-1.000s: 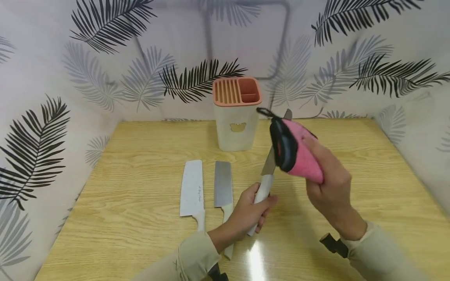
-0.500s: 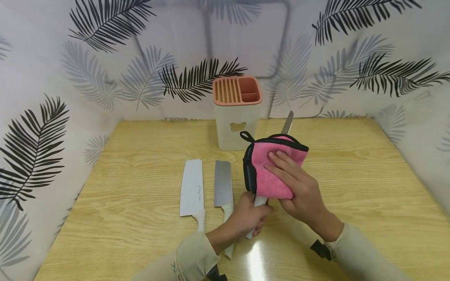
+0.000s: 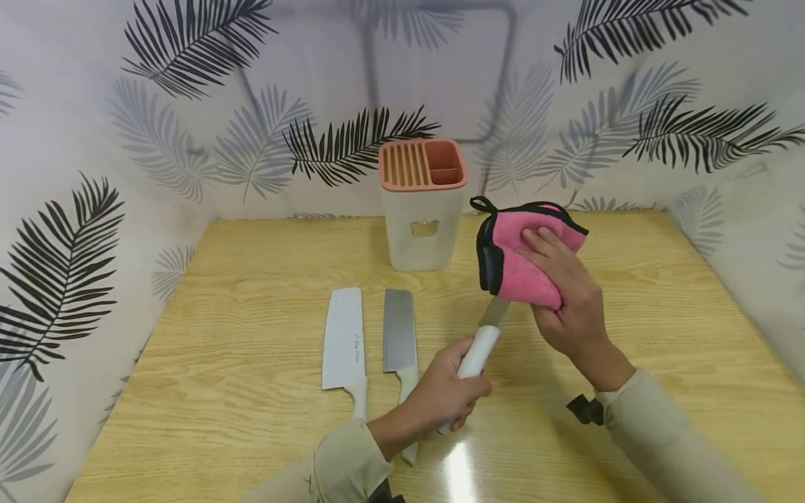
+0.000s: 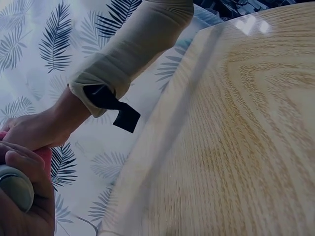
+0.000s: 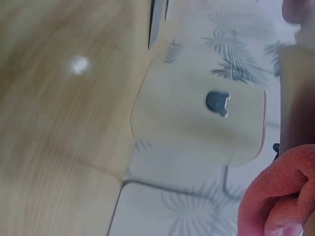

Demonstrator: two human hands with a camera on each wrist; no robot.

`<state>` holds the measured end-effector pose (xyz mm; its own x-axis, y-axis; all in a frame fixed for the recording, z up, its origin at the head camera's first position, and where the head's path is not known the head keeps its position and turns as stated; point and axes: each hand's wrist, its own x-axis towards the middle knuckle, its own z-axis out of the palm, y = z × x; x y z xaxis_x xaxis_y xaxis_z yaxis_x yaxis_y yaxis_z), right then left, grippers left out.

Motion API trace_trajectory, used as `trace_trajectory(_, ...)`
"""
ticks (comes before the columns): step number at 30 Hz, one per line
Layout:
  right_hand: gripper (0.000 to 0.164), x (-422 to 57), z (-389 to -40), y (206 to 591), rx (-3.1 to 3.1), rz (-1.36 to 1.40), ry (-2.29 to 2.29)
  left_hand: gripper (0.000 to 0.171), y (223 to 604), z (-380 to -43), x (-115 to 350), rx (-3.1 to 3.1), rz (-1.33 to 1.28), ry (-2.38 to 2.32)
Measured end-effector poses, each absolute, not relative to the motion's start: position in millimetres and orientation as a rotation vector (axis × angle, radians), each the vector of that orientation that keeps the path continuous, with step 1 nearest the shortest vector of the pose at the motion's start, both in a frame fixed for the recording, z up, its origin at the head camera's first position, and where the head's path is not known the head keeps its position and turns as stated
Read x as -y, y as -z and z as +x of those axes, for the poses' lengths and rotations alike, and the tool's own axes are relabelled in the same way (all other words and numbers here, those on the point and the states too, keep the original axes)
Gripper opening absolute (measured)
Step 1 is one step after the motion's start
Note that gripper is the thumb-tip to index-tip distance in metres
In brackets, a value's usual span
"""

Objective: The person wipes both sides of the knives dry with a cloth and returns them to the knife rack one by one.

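In the head view my left hand grips the white handle of a knife, its blade pointing up and away to the right. A pink cloth with black edging and a hanging loop covers most of the blade. My right hand holds this cloth against the blade, fingers laid over its front; the thumb is hidden. Only a short stretch of blade shows between cloth and handle. The right wrist view has the folded cloth at its lower right, beside the knife's blade.
Left of my left hand, a white-bladed cleaver and a grey-bladed cleaver lie side by side on the wooden table. A white knife holder with an orange slotted top stands at the back, near the leaf-patterned backdrop.
My right hand brought the cloth down the blade to near the handle, then slid it back up and right toward the tip. My left hand stays on the handle, with the knife tilted slightly more.
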<state>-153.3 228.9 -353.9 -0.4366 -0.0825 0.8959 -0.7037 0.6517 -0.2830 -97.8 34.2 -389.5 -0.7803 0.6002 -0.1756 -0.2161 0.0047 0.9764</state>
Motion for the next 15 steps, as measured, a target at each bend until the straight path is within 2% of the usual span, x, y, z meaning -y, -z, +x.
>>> trace_trajectory(3, 0.032, -239.3, -157.9, 346.7, 1.923, 0.518, -0.917, 0.015, 390.1, -95.4, -34.5, -1.724, 0.392, -1.805)
trace_trajectory(7, 0.026, -267.8, -166.9, 343.8, 2.024, 0.235, -1.098, 0.019, 393.7, -93.8, -37.2, -1.756, 0.375, -1.760)
trace_trajectory(10, 0.013, -285.2, -167.9, 338.6, 2.026, 0.019, -1.177, 0.025, 395.2, -95.5, -38.4, -1.783, 0.374, -1.747)
trace_trajectory(13, 0.013, -290.0, -162.6, 331.9, 1.943, -0.054, -1.215, 0.031, 395.5, -99.0, -38.0, -1.819, 0.389, -1.768)
trace_trajectory(15, 0.015, -287.0, -157.2, 328.3, 1.895, -0.017, -1.200, 0.030, 395.6, -101.6, -38.6, -1.841, 0.412, -1.806)
